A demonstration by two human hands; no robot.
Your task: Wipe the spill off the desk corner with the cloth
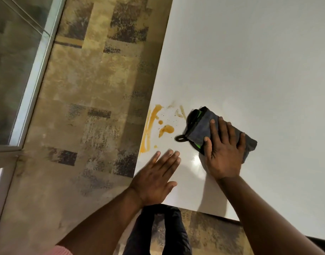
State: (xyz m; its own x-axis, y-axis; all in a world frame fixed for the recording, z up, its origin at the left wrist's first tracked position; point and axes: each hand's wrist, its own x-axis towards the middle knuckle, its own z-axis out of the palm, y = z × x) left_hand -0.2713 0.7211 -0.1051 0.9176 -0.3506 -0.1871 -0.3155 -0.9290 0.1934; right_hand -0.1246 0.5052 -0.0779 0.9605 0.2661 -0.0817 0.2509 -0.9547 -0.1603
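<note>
An orange spill (166,130) lies in blobs, streaks and specks near the left edge of the white desk (250,61), close to its near corner. A folded grey cloth (200,126) with black and green trim rests flat just right of the spill. My right hand (222,150) presses down on the cloth with fingers spread. My left hand (156,177) lies flat and open on the desk at the corner, just below the spill, holding nothing.
The desk's left edge runs diagonally; beyond it lies a patterned beige and dark floor (93,107). A glass panel with a pale frame (29,89) stands at far left. My dark-trousered legs (158,232) show below the desk's near edge.
</note>
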